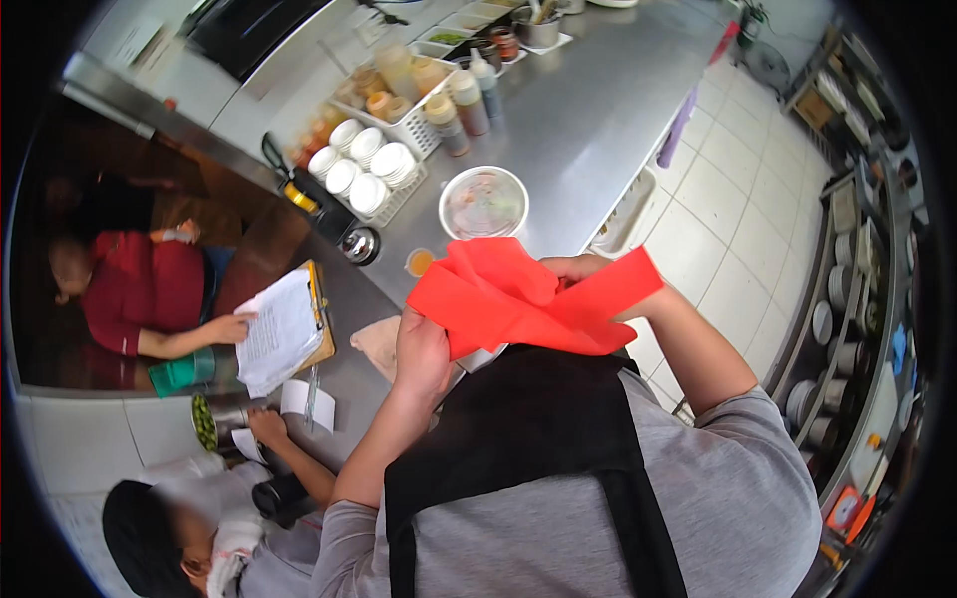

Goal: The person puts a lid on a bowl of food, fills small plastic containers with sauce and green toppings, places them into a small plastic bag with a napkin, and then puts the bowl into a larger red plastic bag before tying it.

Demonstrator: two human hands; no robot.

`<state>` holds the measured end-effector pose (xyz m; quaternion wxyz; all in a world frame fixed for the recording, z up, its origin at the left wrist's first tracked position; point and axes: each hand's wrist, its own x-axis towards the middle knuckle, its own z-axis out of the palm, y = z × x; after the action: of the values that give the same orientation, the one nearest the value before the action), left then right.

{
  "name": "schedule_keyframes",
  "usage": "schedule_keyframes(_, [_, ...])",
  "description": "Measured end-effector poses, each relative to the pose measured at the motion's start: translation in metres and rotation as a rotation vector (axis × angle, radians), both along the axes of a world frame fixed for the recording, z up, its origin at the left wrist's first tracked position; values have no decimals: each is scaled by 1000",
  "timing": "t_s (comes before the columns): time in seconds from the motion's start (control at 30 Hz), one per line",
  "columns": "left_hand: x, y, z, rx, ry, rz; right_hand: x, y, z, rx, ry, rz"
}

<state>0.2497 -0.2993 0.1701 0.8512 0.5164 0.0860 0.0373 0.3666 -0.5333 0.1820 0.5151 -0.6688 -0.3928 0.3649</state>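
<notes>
A bright red fabric bag (508,299), with a broad strap-like band, is bunched between my hands in front of my black apron. At its left edge, my left hand (422,347) grips the material. My right hand (591,280) is at the right side, partly hidden behind the red band, with its fingers around the material. Just beyond the bag, a round lidded container (484,212) with food inside stands on the steel counter (583,97). Beside it is a small cup of orange sauce (420,261). A pale cloth (376,345) lies near my left hand.
White baskets hold stacked lids (370,168) and sauce bottles (392,82). A service bell (359,245) sits nearby. At left, one person reaches toward papers on a clipboard (280,325); a capped co-worker's hand (267,426) is at the counter. Shelves of dishes (811,366) line the right.
</notes>
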Motion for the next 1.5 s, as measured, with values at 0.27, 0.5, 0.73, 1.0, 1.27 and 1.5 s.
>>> schedule_keyframes(0.27, [36,-44,15,-27,113,-167,7,-14,-6,206,-17,-462])
schedule_keyframes(0.5, [55,-59,15,88,84,-32,25,-17,-18,396,342,-596])
schedule_keyframes(0.73, [70,-46,19,1122,-625,279,23,-5,-21,415,429,-525])
schedule_keyframes(1.0, [69,-51,29,1055,-313,-14,20,0,-18,231,641,-184])
schedule_keyframes(1.27, [115,-61,54,906,-317,-93,68,-10,-7,299,78,-446])
schedule_keyframes(1.5, [191,-55,112,1471,-394,-194,128,-40,89,58,-462,-492])
